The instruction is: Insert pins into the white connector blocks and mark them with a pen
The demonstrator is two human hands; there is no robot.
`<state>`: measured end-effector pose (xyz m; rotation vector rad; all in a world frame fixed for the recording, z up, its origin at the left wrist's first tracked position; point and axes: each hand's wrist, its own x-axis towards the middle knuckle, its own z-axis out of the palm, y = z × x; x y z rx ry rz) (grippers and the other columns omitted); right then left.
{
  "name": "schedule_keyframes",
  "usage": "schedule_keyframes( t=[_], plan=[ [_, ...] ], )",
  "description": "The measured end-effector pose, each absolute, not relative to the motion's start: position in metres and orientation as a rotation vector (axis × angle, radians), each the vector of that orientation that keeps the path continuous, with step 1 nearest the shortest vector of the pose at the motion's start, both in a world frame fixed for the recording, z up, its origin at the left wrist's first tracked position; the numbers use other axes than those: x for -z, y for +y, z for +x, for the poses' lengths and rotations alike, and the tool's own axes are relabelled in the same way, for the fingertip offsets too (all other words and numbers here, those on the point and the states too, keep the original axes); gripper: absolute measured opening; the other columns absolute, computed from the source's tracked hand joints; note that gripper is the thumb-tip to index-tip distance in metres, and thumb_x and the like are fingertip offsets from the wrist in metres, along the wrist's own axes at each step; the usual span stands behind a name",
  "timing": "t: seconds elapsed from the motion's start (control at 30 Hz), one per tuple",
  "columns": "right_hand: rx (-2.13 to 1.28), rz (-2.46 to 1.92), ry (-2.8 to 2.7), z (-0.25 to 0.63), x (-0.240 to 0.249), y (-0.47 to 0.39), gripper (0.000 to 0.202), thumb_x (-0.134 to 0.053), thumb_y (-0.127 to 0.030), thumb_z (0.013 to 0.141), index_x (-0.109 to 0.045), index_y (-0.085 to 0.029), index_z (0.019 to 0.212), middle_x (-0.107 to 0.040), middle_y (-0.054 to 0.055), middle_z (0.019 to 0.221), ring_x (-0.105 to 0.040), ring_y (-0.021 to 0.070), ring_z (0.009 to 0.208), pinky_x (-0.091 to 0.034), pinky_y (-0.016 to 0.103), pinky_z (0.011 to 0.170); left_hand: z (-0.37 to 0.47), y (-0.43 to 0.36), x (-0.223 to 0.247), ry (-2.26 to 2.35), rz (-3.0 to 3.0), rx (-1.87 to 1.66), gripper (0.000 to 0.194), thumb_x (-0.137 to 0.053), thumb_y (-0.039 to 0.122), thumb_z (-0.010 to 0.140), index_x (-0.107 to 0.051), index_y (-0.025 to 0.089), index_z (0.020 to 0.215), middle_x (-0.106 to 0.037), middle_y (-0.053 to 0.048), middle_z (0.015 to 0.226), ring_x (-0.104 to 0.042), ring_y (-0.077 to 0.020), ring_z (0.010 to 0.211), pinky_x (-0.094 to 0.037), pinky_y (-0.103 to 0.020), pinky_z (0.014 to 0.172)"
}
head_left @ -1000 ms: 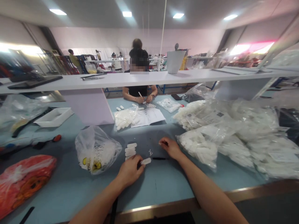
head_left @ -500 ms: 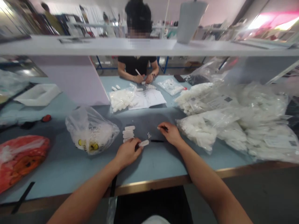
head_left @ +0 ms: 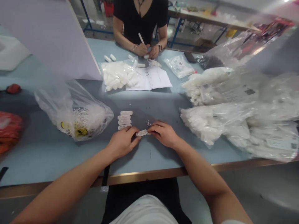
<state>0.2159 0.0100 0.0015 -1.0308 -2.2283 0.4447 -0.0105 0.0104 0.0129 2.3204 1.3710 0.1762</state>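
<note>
Between my two hands, just above the blue table, is a small white oblong piece (head_left: 141,133). My left hand (head_left: 123,141) pinches its left end between thumb and fingers. Closed round the right end of the same piece are the fingertips of my right hand (head_left: 163,133). Several similar white pieces (head_left: 124,118) lie in a short column just beyond my left hand. Tiny white bits (head_left: 148,123) are scattered on the table near the fingertips of my right hand.
A clear bag of tiny white parts (head_left: 87,121) lies left; bags of white pieces (head_left: 205,121) pile up right. Across the table, a person (head_left: 141,28) holds a pen above papers (head_left: 151,79), beside another bag (head_left: 118,74). A red bag (head_left: 9,132) lies far left.
The view has tilted down. My right hand has moved left and in to the white piece, and its fingers now hold the right end. My left hand keeps its grip.
</note>
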Motion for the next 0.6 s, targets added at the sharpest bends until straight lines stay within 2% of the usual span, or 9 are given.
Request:
schedule_keyframes(
  t=[0.6],
  plan=[
    [-0.098, -1.029, -2.496, 0.2148, 0.0055, 0.0062, 0.019, -0.047, -0.016, 0.093, -0.066, -0.019, 0.097, -0.067, 0.004, 0.089, -0.057, 0.0162, 0.083, -0.049, 0.031, 0.084, -0.0111, 0.0106, -0.0083, 1.354, 2.339, -0.167, 0.028, -0.046, 0.043, 0.089, -0.058, 0.024, 0.106, -0.063, -0.005, 0.099, -0.062, -0.0201, 0.085, -0.048, -0.031, 0.071]
  ],
)
